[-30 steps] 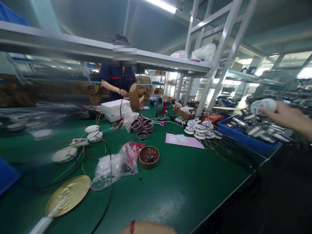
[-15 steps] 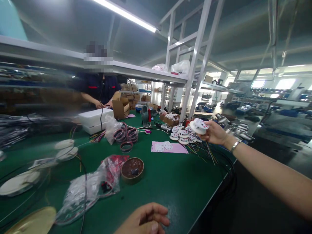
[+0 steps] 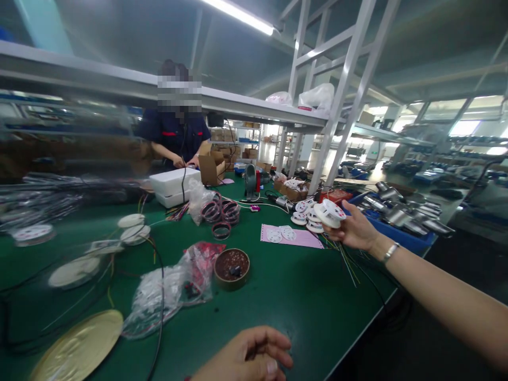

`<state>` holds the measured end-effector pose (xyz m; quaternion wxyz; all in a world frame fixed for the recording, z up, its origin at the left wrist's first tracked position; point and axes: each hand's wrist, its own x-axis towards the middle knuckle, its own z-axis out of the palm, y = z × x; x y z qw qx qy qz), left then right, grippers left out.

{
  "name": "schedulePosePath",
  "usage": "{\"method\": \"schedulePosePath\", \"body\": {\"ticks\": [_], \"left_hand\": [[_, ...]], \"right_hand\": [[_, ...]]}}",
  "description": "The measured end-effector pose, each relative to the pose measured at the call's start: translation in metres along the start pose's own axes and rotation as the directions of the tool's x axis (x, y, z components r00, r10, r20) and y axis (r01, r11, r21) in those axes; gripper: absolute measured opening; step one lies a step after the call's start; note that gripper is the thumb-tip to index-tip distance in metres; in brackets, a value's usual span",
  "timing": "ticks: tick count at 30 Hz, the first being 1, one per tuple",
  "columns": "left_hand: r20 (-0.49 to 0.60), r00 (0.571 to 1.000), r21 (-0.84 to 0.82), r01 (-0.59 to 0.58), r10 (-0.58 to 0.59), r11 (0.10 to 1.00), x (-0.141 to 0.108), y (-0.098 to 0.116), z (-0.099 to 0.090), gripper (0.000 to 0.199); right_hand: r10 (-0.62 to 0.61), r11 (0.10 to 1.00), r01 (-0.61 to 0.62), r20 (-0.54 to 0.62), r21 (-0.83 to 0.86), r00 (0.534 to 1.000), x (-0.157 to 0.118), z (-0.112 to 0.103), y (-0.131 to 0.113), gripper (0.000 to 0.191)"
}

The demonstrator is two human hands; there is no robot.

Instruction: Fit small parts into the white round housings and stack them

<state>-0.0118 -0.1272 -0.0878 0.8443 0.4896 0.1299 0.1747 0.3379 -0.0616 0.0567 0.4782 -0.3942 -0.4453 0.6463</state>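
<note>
My right hand (image 3: 353,228) grips a white round spool-like part (image 3: 330,212) with red marks on its top, fingers underneath and thumb at its edge. Thin coloured wires (image 3: 348,262) hang below that hand. Beside the held part, several similar white round parts (image 3: 300,218) sit in a cluster on the green table (image 3: 278,296). A pink sheet (image 3: 307,241) with flat white discs (image 3: 288,233) on it lies just to the left. Low in the view, my left hand (image 3: 254,354) hovers over the table near its front, fingers loosely curled and apart, with nothing in them.
A round brown tin (image 3: 232,270) and a plastic bag (image 3: 159,296) lie mid-table. Dark rings (image 3: 221,230), a white foam box (image 3: 174,185) and a small grey machine (image 3: 251,182) stand farther back. Metal cylinders (image 3: 400,211) fill a blue bin at right. Across the table a co-worker (image 3: 178,132) stands.
My view has turned slightly left, so the table and its things appear shifted right. The white spool-like part stays in my right hand, now tipped a little differently. My left hand keeps its loose curl.
</note>
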Motion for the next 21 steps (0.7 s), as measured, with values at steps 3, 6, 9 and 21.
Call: {"method": "schedulePosePath", "body": {"ticks": [3, 6, 9, 21], "left_hand": [[-0.043, 0.999, -0.012, -0.008, 0.007, 1.000, -0.002, 0.001, 0.004, 0.047], [-0.087, 0.996, 0.030, 0.011, -0.008, 0.999, -0.004, 0.008, 0.007, 0.049], [-0.170, 0.985, 0.149, 0.023, 0.003, 0.989, -0.009, 0.018, 0.009, 0.049], [-0.649, 0.490, 0.761, 0.418, 0.582, 0.497, -0.107, -0.030, 0.005, 0.017]], "right_hand": [[0.042, 0.987, -0.041, -0.001, 0.153, 0.999, -0.011, 0.021, 0.031, 0.048], [0.106, 0.962, -0.108, 0.018, 0.250, 0.994, -0.024, 0.055, 0.072, 0.042], [0.244, 0.936, -0.236, 0.002, 0.261, 0.970, -0.030, 0.085, 0.108, 0.034], [0.105, 0.917, -0.179, -0.217, -0.356, 0.970, 0.091, 0.086, 0.120, 0.037]]}}
